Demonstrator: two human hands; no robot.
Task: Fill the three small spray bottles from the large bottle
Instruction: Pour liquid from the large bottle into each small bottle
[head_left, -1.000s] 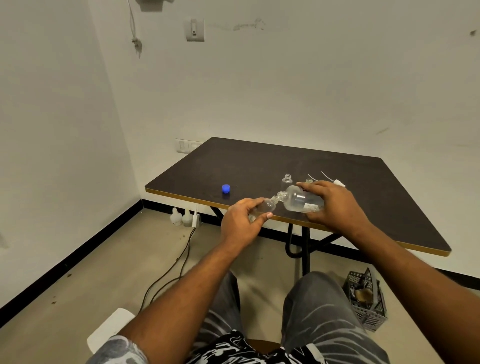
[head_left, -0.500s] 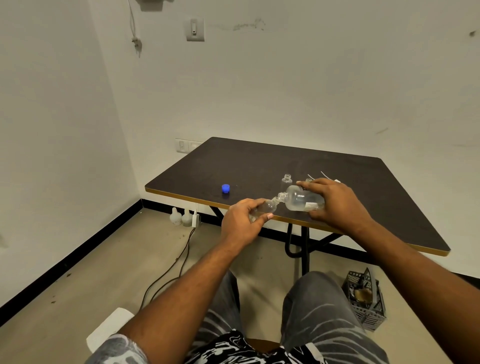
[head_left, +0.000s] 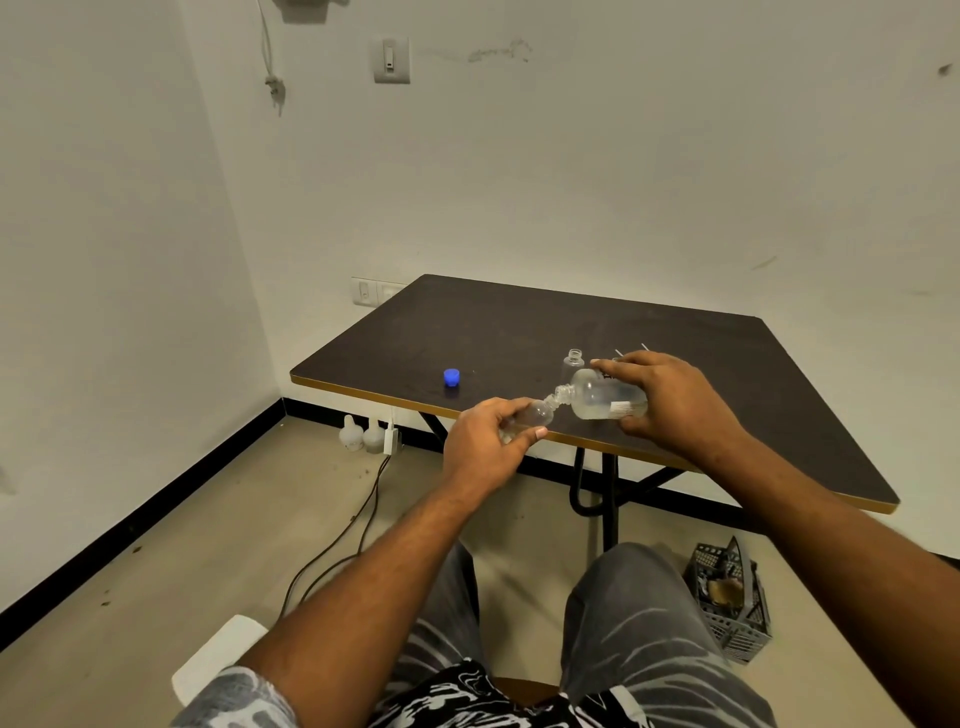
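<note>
My right hand (head_left: 675, 405) grips the large clear bottle (head_left: 597, 399), tipped on its side with its neck pointing left. The neck meets the mouth of a small clear spray bottle (head_left: 535, 414), which my left hand (head_left: 483, 447) holds tilted at the table's front edge. A second small bottle (head_left: 573, 359) stands uncapped on the dark table (head_left: 519, 332) just behind the large one. The large bottle's blue cap (head_left: 451, 377) lies to the left. Thin white spray tubes (head_left: 644, 347) poke out behind my right hand. A third small bottle is not visible.
The table has a yellow-edged front rim and black legs. On the floor lie a black cable (head_left: 337, 540), two white bottles (head_left: 358, 434) by the wall, a dark plastic crate (head_left: 732, 597) at right and a white object (head_left: 218, 654) near my left elbow.
Both hands hold almost the same pose throughout. The large bottle stays tipped against the small one with only slight shifts.
</note>
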